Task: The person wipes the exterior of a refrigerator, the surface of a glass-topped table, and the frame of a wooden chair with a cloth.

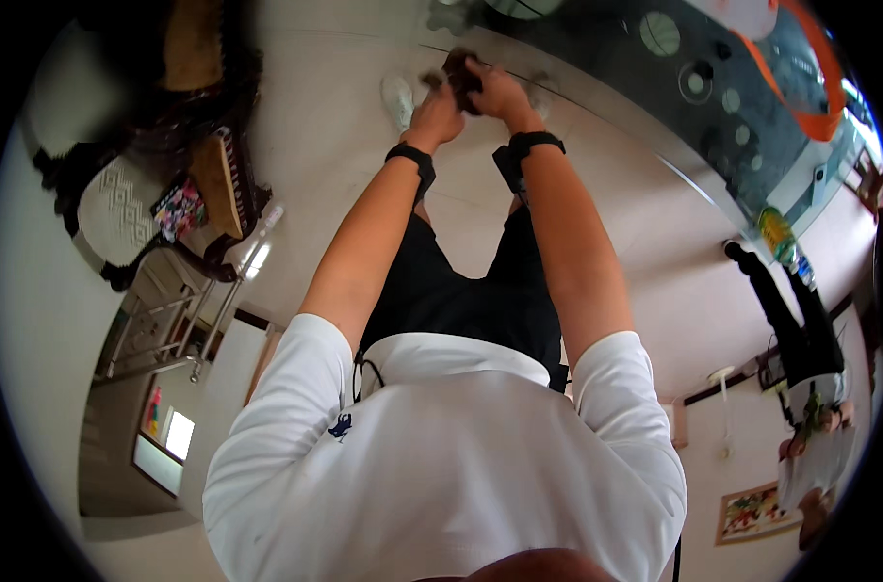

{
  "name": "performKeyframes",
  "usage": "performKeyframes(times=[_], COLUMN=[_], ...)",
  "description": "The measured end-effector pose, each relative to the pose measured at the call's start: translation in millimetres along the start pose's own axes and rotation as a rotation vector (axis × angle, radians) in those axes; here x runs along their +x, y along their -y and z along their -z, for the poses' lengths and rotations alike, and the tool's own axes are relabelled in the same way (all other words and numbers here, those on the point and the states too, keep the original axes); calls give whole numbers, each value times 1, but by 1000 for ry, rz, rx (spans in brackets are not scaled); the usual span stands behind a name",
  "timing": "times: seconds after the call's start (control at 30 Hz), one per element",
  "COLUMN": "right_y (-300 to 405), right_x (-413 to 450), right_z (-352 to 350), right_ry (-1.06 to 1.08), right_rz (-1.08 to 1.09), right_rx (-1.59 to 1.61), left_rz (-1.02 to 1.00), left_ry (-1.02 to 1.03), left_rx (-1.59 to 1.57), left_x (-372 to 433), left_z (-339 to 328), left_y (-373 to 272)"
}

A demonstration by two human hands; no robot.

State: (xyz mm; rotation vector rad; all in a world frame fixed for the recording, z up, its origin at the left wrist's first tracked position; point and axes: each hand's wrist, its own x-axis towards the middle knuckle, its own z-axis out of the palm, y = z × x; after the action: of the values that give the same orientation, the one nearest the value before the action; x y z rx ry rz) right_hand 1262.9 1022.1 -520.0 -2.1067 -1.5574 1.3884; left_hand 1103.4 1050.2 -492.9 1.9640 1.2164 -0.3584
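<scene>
Out in front of my body, above the tiled floor, both my hands hold a dark brown item (pixel 459 73). Its exact kind is hard to tell because it is small and blurred. My left hand (pixel 439 118) grips its near left side, and a blurred brown part (pixel 432 77) shows by the fingers. On the other side my right hand (pixel 501 93) grips it, thumb and fingers at its right edge. The palms hide part of the item. A black strap (pixel 411 154) circles my left wrist, and another strap (pixel 536 144) with a black box is on my right.
A dark glass-topped table (pixel 674 94) stands at front right, carrying an orange strap (pixel 813 124) and a yellow-green bottle (pixel 778 231). At left is a carved wooden chair (pixel 118 211) with a colourful printed item (pixel 181 209). Metal railings (pixel 172 327) lie beyond. Another person (pixel 813 378) stands at right.
</scene>
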Motion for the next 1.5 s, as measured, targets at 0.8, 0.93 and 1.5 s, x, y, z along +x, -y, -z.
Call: performKeyframes(times=[0.8,0.93,1.5], right_y=[441,474,676], right_x=[-127,-129,35], right_z=[106,127,-1], right_ry=[610,715,795], right_rz=[559,632,503], right_rx=[-617,-213,302], left_rz=[-172,-269,-263], left_ry=[-26,-58,-720], left_rx=[-577,-691,-1081], left_x=[-313,-353,-284], left_z=[255,295,454], left_y=[152,161,295])
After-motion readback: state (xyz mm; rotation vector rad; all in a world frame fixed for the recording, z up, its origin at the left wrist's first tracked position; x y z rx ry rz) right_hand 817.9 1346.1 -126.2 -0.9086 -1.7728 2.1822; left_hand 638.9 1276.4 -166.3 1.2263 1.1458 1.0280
